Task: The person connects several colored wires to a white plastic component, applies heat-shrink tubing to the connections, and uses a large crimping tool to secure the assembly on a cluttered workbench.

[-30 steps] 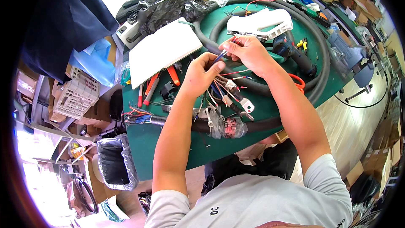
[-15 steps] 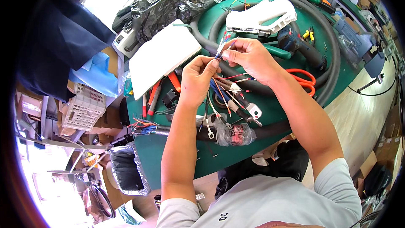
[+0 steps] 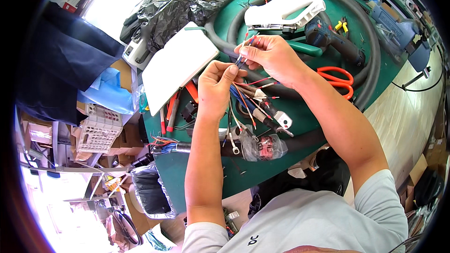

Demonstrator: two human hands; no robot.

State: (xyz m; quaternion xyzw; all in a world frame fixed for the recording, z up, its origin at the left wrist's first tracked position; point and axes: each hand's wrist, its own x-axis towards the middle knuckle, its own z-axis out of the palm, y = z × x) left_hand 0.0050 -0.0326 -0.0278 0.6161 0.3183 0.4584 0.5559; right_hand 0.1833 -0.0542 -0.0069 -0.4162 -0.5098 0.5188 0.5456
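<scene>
My left hand (image 3: 220, 79) is closed on thin dark-blue wires (image 3: 239, 61) in the middle of the view. Just above and right of it, my right hand (image 3: 264, 56) pinches the same wires near small red and blue crimp tips (image 3: 253, 38). Under both hands a bundle of loose wires (image 3: 242, 100) with pin and ring terminals lies beside a large silver lug (image 3: 283, 120). A plastic-wrapped part (image 3: 265, 148) sits on the thick black cable below. Behind my right hand rests a white moulded handle housing (image 3: 280, 8); an open notebook (image 3: 178, 61) lies to the left.
A green-topped table (image 3: 197, 192) carries coiled black hose (image 3: 372, 61), orange scissors (image 3: 338, 82), a power tool (image 3: 342, 47), yellow pliers (image 3: 341, 27) and black plastic bags (image 3: 171, 14). A lined bin (image 3: 150, 190) and plastic crate (image 3: 93, 131) stand left; boxes and a wheeled chair-like item fill the edges.
Both hands have shifted slightly relative to each other, my right fingers moving along the wires. The view has shifted, so the table and things on it appear displaced.
</scene>
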